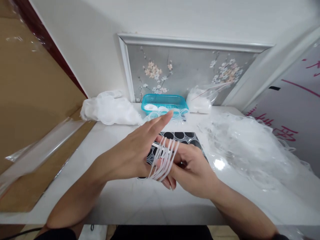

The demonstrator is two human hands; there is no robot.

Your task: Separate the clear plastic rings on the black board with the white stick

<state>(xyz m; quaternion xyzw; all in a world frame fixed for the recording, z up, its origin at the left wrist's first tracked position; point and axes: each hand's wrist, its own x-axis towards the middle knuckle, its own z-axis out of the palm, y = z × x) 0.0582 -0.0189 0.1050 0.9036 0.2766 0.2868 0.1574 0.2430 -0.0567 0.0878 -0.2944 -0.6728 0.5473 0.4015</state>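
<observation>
Both my hands meet above the middle of a white table (130,200). My left hand (136,150) has its fingers stretched out flat and pointing away, with several thin white plastic strips (163,160) looped over them. My right hand (192,166) is closed, its fingers pinching the bundle of strips from the right side. Under the hands lies a black tray with round holes (183,136), mostly hidden by them.
A turquoise plastic basket (163,101) with white round pieces stands at the back by a framed flower picture (185,68). White plastic bags (110,108) lie back left. A clear plastic heap (247,146) covers the right side. Brown cardboard (30,100) leans at left.
</observation>
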